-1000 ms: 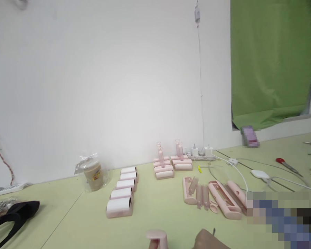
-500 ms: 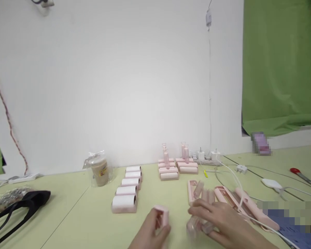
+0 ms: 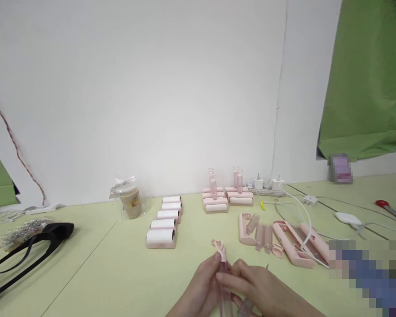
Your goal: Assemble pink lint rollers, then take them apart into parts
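Both hands meet at the bottom middle of the view around one small pink plastic part. My left hand curls its fingers about the part's lower end. My right hand pinches it from the right, and a thin clear tube shows below between the two hands. The part's top pokes up above my fingertips. Behind my hands lie loose pink plastic parts on the pale green table.
A row of white rolls in pink holders sits left of centre. Stacked pink pieces stand by the wall near chargers and white cables. A bagged cup, a black strap and a red-handled tool lie around.
My hands came up into view and closed together. The left hand's pink cap-like piece is gone from sight; both hands now hold one slim pink part. The view shifted right and down.
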### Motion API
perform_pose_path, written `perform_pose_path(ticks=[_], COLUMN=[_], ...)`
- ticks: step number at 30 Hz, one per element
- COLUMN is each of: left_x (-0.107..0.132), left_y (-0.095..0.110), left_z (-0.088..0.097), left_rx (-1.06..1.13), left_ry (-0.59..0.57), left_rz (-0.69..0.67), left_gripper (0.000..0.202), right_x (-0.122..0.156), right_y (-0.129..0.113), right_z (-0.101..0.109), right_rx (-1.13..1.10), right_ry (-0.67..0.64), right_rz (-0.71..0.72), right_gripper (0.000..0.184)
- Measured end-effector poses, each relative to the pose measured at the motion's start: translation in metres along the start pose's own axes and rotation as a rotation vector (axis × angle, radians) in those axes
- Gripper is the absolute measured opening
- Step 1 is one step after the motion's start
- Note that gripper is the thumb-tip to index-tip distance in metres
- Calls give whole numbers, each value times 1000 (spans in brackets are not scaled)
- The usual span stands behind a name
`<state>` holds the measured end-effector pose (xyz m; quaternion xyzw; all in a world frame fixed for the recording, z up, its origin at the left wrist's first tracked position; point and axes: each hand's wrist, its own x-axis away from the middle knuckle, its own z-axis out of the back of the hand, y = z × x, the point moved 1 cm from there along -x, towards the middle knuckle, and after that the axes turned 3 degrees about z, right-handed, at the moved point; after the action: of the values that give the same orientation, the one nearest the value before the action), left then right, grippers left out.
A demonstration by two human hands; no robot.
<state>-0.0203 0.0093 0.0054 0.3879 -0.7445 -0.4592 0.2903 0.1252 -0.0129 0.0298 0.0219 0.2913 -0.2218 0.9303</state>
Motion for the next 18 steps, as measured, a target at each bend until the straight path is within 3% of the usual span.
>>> perform_pose_path(ticks=[2,5,8,11,15,18], left_x=[3,8,11,11,12,14], left_y=[-5,-11,-17,-21,-22,-20], left_z=[0,2,1,-3,-8,-7], left_rx=[-2,-259,-380,-391,-397,-381], left_ry=[83,120,100,69,-20,-41], left_rz=[9,41,91,129,163,92], left_gripper=[39,38,41,43,43,45], right_x=[3,2,-3,-3,1,1], right_y=[1,5,6,5,0,-1], right_z=[7,19,24,19,7,2], right_rx=[-301,-693,-938,-914,-638,-496], right_ry=[181,502,627,545,184,-37], right_rz=[-90,-166,-203,-220,-225,-278], right_gripper=[9,32,39,37,23,14])
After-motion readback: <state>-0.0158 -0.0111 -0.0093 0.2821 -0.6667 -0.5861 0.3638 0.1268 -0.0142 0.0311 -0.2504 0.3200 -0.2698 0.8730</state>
